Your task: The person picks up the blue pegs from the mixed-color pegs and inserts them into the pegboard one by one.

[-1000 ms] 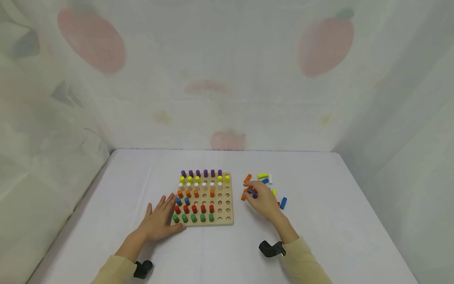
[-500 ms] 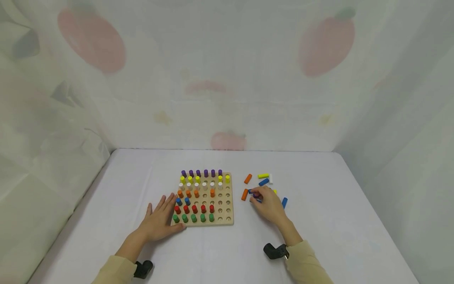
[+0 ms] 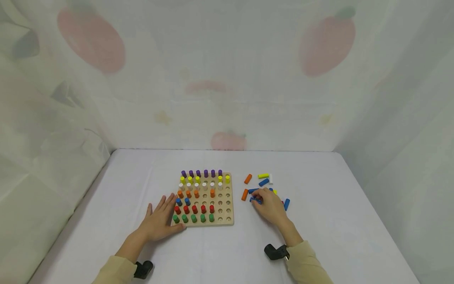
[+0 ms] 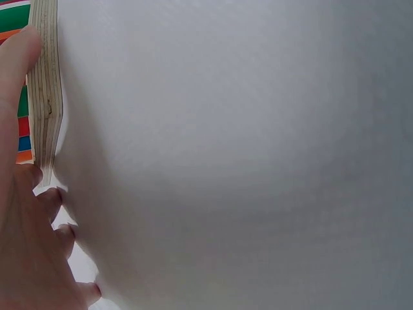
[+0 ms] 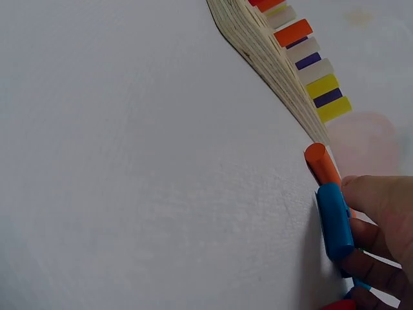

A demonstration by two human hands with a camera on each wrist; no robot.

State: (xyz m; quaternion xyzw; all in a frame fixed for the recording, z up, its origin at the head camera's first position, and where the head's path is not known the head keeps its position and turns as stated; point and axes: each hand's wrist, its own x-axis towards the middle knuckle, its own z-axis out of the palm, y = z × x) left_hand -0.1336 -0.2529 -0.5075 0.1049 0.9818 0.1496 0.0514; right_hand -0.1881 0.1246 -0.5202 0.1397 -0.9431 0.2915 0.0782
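On the table stands a wooden pegboard (image 3: 227, 197) with rows of purple, yellow, white, orange, blue, red and green pegs and several bare holes at its right. My left hand (image 3: 157, 223) rests with spread fingers at the board's left edge, thumb (image 4: 26, 48) along its near corner. To the right of the board, my right hand (image 3: 269, 204) has its thumb and curled fingers at a lying blue peg (image 5: 335, 219), pinching it close over the table. An orange peg (image 5: 321, 161) lies just beyond in the right wrist view.
Loose pegs lie around the right hand: two orange pegs, one nearer (image 3: 244, 194), a yellow peg (image 3: 263, 176), a white peg (image 3: 271, 179) and several blue pegs, one at the right (image 3: 286, 204). A printed white cloth wall (image 3: 227, 118) rises behind the table.
My right hand has drawn back slightly to the right and down onto the blue peg. The purple peg seen at its fingertips earlier is now out of sight. The left hand has stayed put.
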